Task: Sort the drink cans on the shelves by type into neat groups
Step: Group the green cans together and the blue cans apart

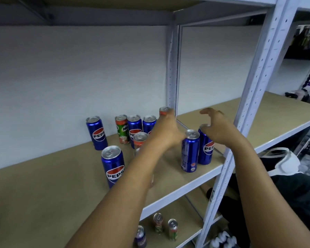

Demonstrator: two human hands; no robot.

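Several blue Pepsi cans stand on the tan shelf board [43, 185]: one at the back left [96, 133], one in front [113, 166], two at the back middle [134, 125] and a pair at the right [190, 151]. A green Milo can [122, 128] and an orange-topped can [140, 140] stand among them. My left hand [166, 131] reaches to the back, its fingertips beside another orange-topped can [163, 110]. My right hand [220, 127] hovers with fingers spread over the rightmost Pepsi can [205, 149], thumb near its top.
A white perforated upright [254, 86] stands just right of the can pair, with a second shelf bay behind it. Three cans [172, 230] stand on the lower shelf. Dark clothing and a white bag [283, 163] lie lower right.
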